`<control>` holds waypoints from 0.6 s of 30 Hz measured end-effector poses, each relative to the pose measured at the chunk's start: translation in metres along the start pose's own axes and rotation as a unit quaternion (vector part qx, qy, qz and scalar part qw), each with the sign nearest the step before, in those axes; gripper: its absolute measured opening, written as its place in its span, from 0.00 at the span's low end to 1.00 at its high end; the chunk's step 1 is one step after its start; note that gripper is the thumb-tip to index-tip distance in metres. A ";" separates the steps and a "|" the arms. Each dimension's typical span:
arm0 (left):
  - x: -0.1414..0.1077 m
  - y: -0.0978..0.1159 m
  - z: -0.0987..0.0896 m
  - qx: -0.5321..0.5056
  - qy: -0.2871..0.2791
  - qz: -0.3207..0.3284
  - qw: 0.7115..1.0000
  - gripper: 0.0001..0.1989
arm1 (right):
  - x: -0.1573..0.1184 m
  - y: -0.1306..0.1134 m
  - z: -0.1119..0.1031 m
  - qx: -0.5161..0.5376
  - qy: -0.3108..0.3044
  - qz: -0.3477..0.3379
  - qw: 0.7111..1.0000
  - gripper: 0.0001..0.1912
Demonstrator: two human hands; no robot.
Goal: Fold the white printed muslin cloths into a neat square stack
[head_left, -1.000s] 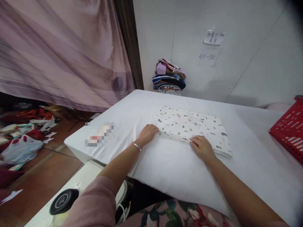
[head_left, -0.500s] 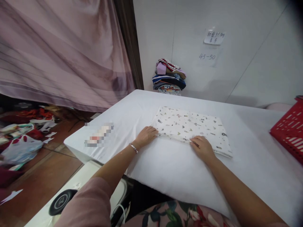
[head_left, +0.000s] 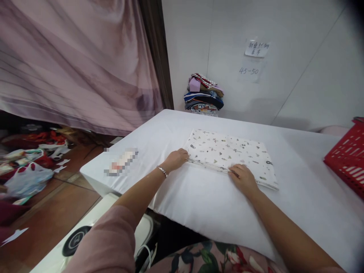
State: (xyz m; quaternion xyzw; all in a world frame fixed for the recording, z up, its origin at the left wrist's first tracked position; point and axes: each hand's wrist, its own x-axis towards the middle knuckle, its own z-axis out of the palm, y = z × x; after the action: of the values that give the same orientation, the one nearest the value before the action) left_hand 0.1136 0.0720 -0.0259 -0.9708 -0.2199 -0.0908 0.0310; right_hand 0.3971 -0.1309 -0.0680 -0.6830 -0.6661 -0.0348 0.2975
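Note:
A folded white cloth (head_left: 227, 149) with a small plant-like print lies flat on the white-covered table (head_left: 199, 204). Its layers show along the near edge. At the near left corner, my left hand (head_left: 176, 158), with a bracelet at the wrist, has its fingers closed on the cloth. My right hand (head_left: 242, 177) pinches the near edge right of its middle, thumb and fingers together. The fingertips of both hands are partly hidden.
A pile of folded fabrics (head_left: 203, 93) stands beyond the table by the wall. On the right is a red plastic basket (head_left: 348, 155). A blurred-out item (head_left: 122, 161) lies at the table's left. A pink curtain (head_left: 85, 57) hangs at left; bags (head_left: 28, 178) sit on the floor.
My left hand has shifted slightly up and away from me at the cloth's corner. My right hand and the cloth stay nearly where they were.

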 end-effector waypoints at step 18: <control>-0.013 0.002 0.017 0.084 0.080 -0.009 0.993 0.10 | 0.000 -0.005 -0.003 0.006 -0.007 0.003 1.000 0.12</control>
State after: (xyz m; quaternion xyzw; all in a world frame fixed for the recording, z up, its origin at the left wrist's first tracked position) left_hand 0.1050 0.0667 -0.0447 -0.9524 -0.2320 -0.1497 0.1291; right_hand 0.3935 -0.1323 -0.0631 -0.6836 -0.6661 -0.0253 0.2973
